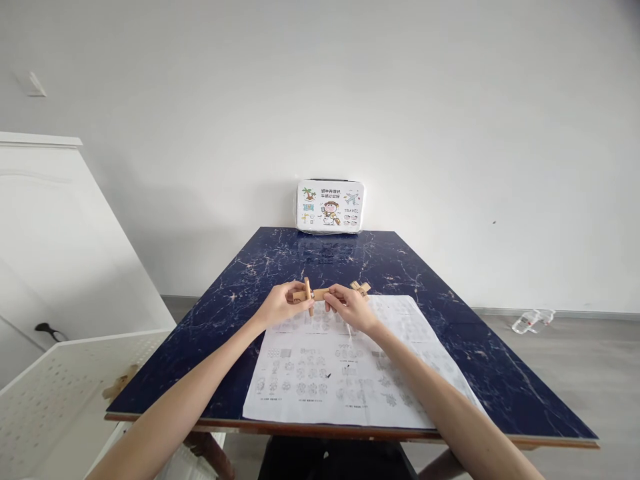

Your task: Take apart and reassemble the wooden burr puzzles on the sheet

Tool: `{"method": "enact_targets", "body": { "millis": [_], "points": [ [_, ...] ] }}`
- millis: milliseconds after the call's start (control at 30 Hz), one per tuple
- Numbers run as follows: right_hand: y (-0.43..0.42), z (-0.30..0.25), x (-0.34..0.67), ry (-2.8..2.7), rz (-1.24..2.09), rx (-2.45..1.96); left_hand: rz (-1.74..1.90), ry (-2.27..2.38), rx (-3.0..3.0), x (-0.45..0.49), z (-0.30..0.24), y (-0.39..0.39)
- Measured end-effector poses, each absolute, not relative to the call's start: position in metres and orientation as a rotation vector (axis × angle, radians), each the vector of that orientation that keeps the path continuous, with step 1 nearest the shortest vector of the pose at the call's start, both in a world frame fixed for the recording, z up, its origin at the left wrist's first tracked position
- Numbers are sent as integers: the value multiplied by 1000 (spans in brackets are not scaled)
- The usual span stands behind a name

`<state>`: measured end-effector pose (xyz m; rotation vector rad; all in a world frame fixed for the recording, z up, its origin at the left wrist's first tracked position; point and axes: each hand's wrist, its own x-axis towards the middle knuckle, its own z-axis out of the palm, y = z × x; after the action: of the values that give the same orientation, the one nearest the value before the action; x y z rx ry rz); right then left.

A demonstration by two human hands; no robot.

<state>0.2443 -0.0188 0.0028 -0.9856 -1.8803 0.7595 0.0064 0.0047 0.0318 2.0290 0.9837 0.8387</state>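
Note:
Above the far edge of a printed sheet (pixel 310 400), both hands grip one small assembly of crossed wooden puzzle pieces (pixel 309 293). My left hand (pixel 280 303) is closed around its left end, thumb along the near side. At the right end of the same assembly, the fingers of my right hand (pixel 350 308) pinch a wooden bar (pixel 320 293) that runs sideways. One piece stands upright across that bar, near the left fingertips. Just beyond my right hand, more crossed wooden pieces (pixel 361 288) lie by the sheet's far edge, partly hidden by the hand.
A white case with cartoon prints (pixel 331 207) stands at the back of the dark blue marbled table (pixel 240 273), against the wall. To the left are a white perforated basket (pixel 50 393) and a white cabinet (pixel 55 233). Clear plastic items (pixel 533 321) lie on the floor at right.

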Motion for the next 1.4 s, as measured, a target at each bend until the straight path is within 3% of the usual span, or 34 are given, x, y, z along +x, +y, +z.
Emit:
{"method": "enact_targets", "body": {
  "millis": [567,967,1400],
  "points": [
    [-17,7,252,-1880,750,-1003,835,953,1985,5,34,7],
    [-26,6,243,-1738,1306,-842,652,585,1431,9,30,-2],
    [-28,13,245,-1696,1380,-820,594,493,1258,1,25,4]
  ]
}}
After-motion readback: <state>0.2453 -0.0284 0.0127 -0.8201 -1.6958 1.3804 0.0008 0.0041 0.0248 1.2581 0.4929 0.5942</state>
